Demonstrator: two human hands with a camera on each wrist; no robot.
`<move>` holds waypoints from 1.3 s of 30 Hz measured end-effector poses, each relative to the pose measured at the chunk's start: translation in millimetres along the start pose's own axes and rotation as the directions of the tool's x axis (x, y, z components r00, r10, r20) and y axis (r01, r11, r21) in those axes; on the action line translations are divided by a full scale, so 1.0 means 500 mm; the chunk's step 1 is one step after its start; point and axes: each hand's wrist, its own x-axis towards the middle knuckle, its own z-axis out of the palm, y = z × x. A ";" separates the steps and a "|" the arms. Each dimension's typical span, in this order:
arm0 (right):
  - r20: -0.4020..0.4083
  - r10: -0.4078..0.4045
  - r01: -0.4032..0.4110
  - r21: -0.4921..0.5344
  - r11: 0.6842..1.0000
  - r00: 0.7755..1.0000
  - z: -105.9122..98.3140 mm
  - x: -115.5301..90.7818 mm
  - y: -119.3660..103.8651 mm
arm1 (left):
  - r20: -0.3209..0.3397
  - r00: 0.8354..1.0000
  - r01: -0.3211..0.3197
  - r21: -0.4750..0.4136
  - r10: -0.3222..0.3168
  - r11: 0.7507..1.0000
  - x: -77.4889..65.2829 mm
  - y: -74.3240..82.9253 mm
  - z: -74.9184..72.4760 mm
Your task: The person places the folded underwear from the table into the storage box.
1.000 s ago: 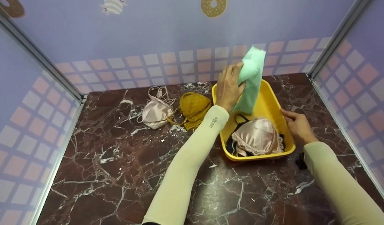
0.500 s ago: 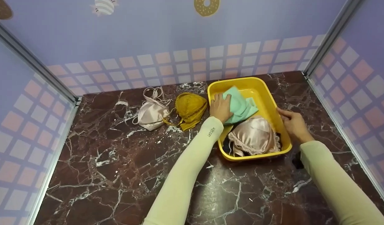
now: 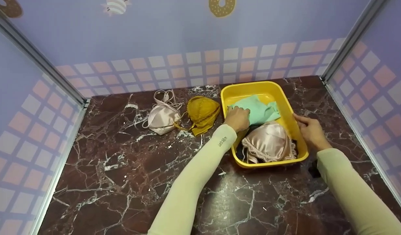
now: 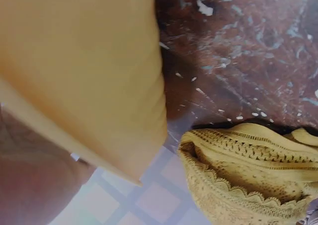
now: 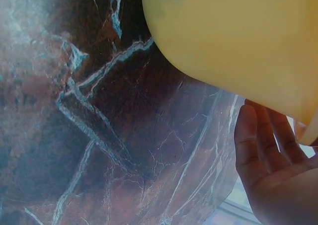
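My left hand (image 3: 238, 118) is inside the yellow plastic tub (image 3: 263, 84) along its left side. Its curled fingers grip the left end of a mint-green padded bra (image 3: 258, 109). In front of that, a champagne satin bra with lace trim (image 3: 269, 142) lies over dark fabric at the tub's near end. My right hand (image 3: 312, 132) holds the tub's right rim from outside, and the right wrist view shows its fingers (image 5: 247, 130) beneath the rim. A mustard lace bra (image 3: 203, 112) lies on the marble surface, left of the tub.
A pale pink satin bra with thin straps (image 3: 163, 117) lies left of the mustard one on the dark marble surface (image 3: 128, 189). Lilac panels with checked bands enclose the back (image 3: 174, 36) and both sides. The tub stands near the back panel.
The mint-green bra has come down from above the tub into its middle, first under the left hand's spread fingers, which now curl at its left end. The right hand stays at the rim.
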 end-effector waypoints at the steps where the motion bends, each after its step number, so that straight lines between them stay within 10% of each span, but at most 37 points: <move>1: 0.006 0.002 -0.002 -0.005 1.000 1.000 0.001 -0.001 -0.002 | 0.004 1.000 -0.004 -0.006 0.004 1.000 -0.002 -0.004 -0.003; 12: 0.006 0.002 -0.002 -0.062 0.998 1.000 -0.003 -0.006 0.000 | -0.196 0.978 0.039 -0.139 -0.066 0.990 -0.044 -0.120 -0.039; 27: 0.038 0.004 -0.001 -0.094 0.996 0.999 -0.015 -0.017 -0.002 | -0.285 0.928 0.212 -0.126 -0.240 0.969 -0.131 -0.272 -0.047; 39: 0.040 -0.024 0.027 -0.086 0.996 0.999 -0.004 -0.012 -0.002 | -0.293 0.860 0.374 -0.193 -0.417 0.907 -0.218 -0.420 -0.025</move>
